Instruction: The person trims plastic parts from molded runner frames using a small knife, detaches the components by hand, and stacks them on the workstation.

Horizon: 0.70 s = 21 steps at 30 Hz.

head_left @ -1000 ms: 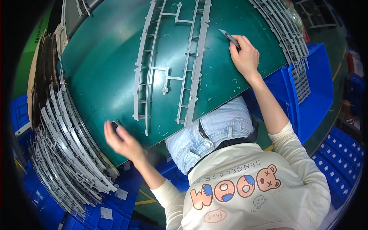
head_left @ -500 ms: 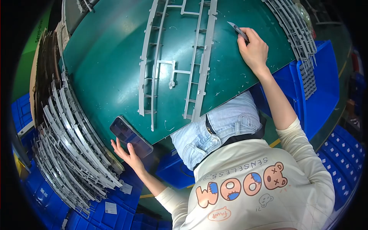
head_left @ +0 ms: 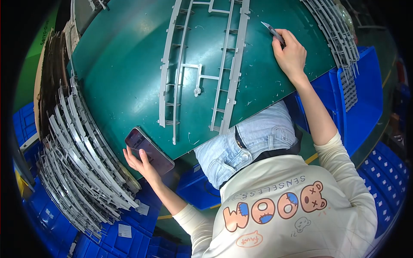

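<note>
My right hand [head_left: 292,56] is closed around a craft knife [head_left: 274,33], its blade pointing up and left above the green table. My left hand [head_left: 144,167] has its fingers spread at the left side of a phone [head_left: 150,150], with the thumb over the screen. The phone lies at the table's near left edge, and its screen looks lit. Between my hands lies a grey plastic molded frame [head_left: 234,73]: two long curved strips with ribs, joined by a thin runner [head_left: 208,77]. Neither hand touches this frame.
Many similar grey strips [head_left: 81,146] are stacked along the left edge. More strips [head_left: 331,34] lie at the upper right, beside a blue bin [head_left: 365,94]. Small plastic shavings are scattered over the green table [head_left: 124,77]. Blue crates [head_left: 383,185] stand at the lower right.
The phone screen has gone from dark to lit. My left thumb has shifted slightly over it. The whole view has moved a little; my right hand still holds the knife.
</note>
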Each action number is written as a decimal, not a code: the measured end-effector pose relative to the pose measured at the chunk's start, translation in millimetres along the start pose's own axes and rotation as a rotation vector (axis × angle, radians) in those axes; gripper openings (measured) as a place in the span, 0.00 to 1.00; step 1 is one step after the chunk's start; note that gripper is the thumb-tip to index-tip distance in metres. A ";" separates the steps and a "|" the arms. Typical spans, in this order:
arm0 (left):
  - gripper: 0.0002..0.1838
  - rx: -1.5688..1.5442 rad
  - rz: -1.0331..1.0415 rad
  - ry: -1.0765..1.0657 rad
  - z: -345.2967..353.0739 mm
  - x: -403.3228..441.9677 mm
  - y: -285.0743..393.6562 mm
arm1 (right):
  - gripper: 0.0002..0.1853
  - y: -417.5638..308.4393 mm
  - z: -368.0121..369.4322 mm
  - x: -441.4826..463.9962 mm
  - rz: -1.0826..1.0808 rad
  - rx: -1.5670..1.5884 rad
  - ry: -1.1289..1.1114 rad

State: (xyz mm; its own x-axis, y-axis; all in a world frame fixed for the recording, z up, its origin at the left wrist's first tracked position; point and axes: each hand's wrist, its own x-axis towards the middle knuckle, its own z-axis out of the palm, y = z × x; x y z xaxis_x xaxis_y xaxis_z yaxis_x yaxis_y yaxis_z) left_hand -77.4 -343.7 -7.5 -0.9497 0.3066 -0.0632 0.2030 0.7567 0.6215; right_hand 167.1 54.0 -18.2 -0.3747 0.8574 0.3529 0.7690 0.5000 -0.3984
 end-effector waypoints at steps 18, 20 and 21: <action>0.34 -0.109 -0.005 -0.176 -18.8 -1.5 -10.3 | 0.09 0.3 0.1 0.3 0.008 -0.004 -0.009; 0.34 -0.087 -0.010 -0.150 -13.8 -0.9 -8.5 | 0.09 0.3 -0.4 0.4 0.009 -0.004 -0.007; 0.34 -0.064 -0.015 -0.124 -11.0 -0.9 -7.2 | 0.09 -0.1 -0.4 0.3 0.010 -0.002 -0.006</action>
State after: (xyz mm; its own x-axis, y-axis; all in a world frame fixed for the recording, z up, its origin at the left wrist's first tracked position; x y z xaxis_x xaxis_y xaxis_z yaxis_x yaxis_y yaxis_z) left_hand -80.6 -355.8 -3.4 -0.9149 0.3676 -0.1666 0.1696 0.7246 0.6680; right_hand 167.1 54.1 -17.7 -0.3698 0.8631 0.3438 0.7738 0.4910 -0.4002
